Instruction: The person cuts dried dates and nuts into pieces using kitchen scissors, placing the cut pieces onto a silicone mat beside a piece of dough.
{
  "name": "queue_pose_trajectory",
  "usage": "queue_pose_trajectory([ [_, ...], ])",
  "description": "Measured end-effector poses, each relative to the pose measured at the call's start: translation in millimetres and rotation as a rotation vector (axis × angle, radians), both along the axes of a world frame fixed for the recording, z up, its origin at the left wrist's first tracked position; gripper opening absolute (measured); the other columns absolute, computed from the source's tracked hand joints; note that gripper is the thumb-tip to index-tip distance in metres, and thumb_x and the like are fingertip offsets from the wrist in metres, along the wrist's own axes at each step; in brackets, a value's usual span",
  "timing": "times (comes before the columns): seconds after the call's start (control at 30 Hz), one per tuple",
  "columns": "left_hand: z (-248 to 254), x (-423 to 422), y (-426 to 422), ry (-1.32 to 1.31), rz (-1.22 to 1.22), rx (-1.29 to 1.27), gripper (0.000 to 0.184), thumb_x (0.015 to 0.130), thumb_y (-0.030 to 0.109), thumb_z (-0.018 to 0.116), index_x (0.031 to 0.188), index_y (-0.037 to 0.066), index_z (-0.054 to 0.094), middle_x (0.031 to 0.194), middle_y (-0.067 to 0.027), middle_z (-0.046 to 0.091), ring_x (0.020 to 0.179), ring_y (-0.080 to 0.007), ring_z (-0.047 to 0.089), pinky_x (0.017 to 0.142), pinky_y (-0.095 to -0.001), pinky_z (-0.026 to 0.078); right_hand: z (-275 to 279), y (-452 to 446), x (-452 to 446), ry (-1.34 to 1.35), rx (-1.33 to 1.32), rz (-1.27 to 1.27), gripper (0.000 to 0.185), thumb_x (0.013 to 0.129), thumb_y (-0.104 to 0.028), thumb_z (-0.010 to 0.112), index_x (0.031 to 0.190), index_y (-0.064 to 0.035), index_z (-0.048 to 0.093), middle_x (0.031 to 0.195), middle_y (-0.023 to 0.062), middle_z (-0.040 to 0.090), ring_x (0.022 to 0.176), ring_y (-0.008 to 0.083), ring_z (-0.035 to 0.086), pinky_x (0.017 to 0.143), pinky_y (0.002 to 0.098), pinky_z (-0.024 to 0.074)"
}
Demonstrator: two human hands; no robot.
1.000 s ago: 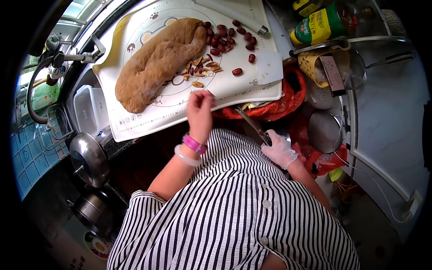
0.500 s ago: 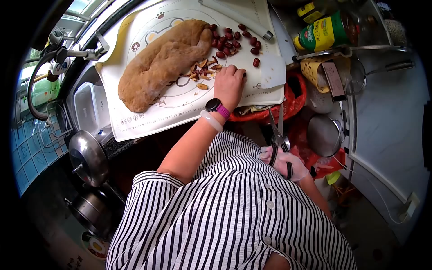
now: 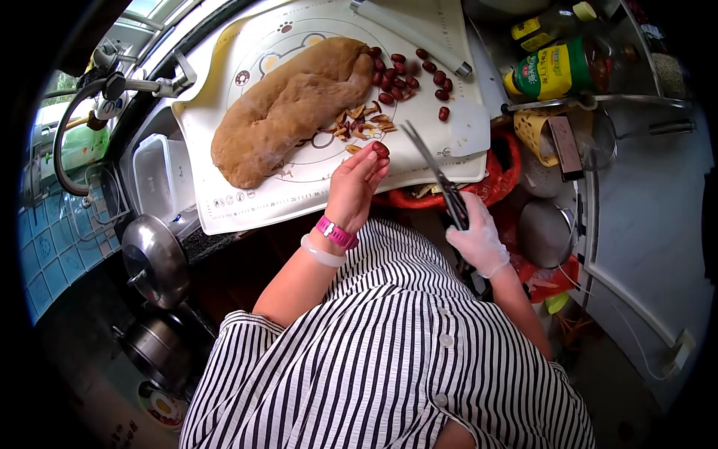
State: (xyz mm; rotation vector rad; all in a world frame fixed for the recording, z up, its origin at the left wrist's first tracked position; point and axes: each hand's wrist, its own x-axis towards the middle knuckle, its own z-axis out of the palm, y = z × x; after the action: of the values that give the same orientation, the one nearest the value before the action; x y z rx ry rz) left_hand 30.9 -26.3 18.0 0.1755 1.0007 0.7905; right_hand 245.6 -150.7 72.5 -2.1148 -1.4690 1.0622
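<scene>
Between the thumb and fingers of my left hand (image 3: 353, 187) is a red date (image 3: 381, 150), raised over the near edge of the white mat (image 3: 292, 203). My right hand (image 3: 480, 238), in a clear glove, grips black-handled scissors (image 3: 441, 179) whose blades point up and left toward the date. A long slab of brown dough (image 3: 292, 112) lies across the mat. Beside its right side sits a small heap of cut date pieces (image 3: 357, 126). Several whole red dates (image 3: 389, 78) are scattered further right.
A white rolling pin (image 3: 415, 37) and a white scraper (image 3: 467, 131) lie on the mat's right side. Below its right edge is a red plastic bag (image 3: 502, 176). Bottles (image 3: 557, 69) stand on the right; a clear container (image 3: 161, 176) and metal pot lid (image 3: 155, 258) are at left.
My left hand has drawn back from the mat with a date in its fingers. My right hand has lifted the scissors up and toward it. The view has shifted slightly.
</scene>
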Motion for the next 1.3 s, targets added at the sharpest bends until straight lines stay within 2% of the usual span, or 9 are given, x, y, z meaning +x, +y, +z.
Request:
queue_pose_trajectory([
  [0.1,7,-5,1,-0.030,0.044,0.031,0.031,0.096,0.008,0.058,0.126,-0.001,0.056,0.112,-0.0056,0.065,0.100,-0.0150,0.063,0.090,-0.0272,0.052,-7,18,-15,-0.039,0.024,0.113,0.052,0.068,-0.014,0.064,0.117,-0.0043,0.050,0.111,0.0164,0.057,0.105,0.0357,0.055,0.093,0.0442,0.0438],
  [0.27,6,-13,0,-0.009,0.102,0.012,0.029,0.095,0.007,0.059,0.123,-0.001,0.059,0.108,-0.0059,0.066,0.095,-0.0127,0.062,0.087,-0.0262,0.052,-7,28,-26,0.022,0.011,0.216,0.073,0.069,-0.014,0.065,0.137,-0.0037,0.042,0.120,0.0192,0.054,0.113,0.0367,0.052,0.102,0.0431,0.0399],
  [0.37,11,-17,2,0.012,0.093,0.044,0.024,0.096,0.006,0.058,0.119,0.000,0.060,0.110,-0.0046,0.066,0.096,-0.0127,0.063,0.089,-0.0255,0.052,-1,34,-26,0.068,-0.124,0.251,0.073,0.068,-0.012,0.064,0.137,-0.0013,0.041,0.124,0.0212,0.052,0.118,0.0377,0.049,0.105,0.0433,0.0372],
  [0.6,13,-14,2,0.043,0.146,0.044,0.022,0.095,0.008,0.060,0.116,0.000,0.064,0.106,-0.0041,0.068,0.093,-0.0111,0.062,0.083,-0.0238,0.052,-11,34,-34,-0.067,-0.054,0.284,0.072,0.069,-0.010,0.061,0.137,0.0005,0.040,0.127,0.0252,0.050,0.124,0.0411,0.045,0.110,0.0443,0.0333],
  [0.8,12,-14,6,0.114,0.140,0.063,0.024,0.095,0.009,0.062,0.116,-0.002,0.063,0.104,-0.0049,0.068,0.090,-0.0109,0.063,0.081,-0.0230,0.053,-3,39,-44,-0.061,-0.046,0.233,0.057,0.073,-0.014,0.063,0.126,-0.0011,0.047,0.117,0.0243,0.057,0.113,0.0408,0.053,0.100,0.0458,0.0426],
  [0.87,13,-14,7,0.148,0.130,0.065,0.024,0.094,0.008,0.062,0.115,-0.002,0.063,0.102,-0.0052,0.068,0.088,-0.0108,0.063,0.080,-0.0232,0.053,-4,41,-43,-0.092,-0.061,0.246,0.051,0.074,-0.016,0.063,0.121,-0.0026,0.048,0.109,0.0227,0.060,0.105,0.0396,0.058,0.091,0.0463,0.0469],
  [1.0,9,-15,8,0.190,0.131,0.055,0.024,0.094,0.006,0.062,0.116,-0.003,0.063,0.100,-0.0052,0.068,0.085,-0.0107,0.063,0.079,-0.0229,0.054,-6,48,-39,-0.075,-0.142,0.263,0.049,0.075,-0.016,0.064,0.120,-0.0030,0.049,0.105,0.0220,0.062,0.101,0.0396,0.059,0.086,0.0474,0.0477],
  [1.1,9,-16,8,0.218,0.101,0.069,0.029,0.095,0.007,0.060,0.122,-0.003,0.058,0.104,-0.0068,0.066,0.090,-0.0138,0.064,0.084,-0.0256,0.054,-10,48,-38,-0.034,-0.280,0.248,0.046,0.076,-0.017,0.064,0.118,-0.0024,0.050,0.102,0.0222,0.062,0.098,0.0403,0.059,0.084,0.0482,0.0478],
  [1.3,5,-18,8,0.205,0.104,0.072,0.031,0.095,0.005,0.059,0.124,-0.003,0.055,0.104,-0.0088,0.065,0.091,-0.0150,0.064,0.083,-0.0270,0.055,-41,30,-30,0.114,0.005,0.220,0.052,0.079,-0.023,0.064,0.124,-0.0009,0.050,0.107,0.0252,0.062,0.102,0.0395,0.060,0.089,0.0441,0.0477],
])
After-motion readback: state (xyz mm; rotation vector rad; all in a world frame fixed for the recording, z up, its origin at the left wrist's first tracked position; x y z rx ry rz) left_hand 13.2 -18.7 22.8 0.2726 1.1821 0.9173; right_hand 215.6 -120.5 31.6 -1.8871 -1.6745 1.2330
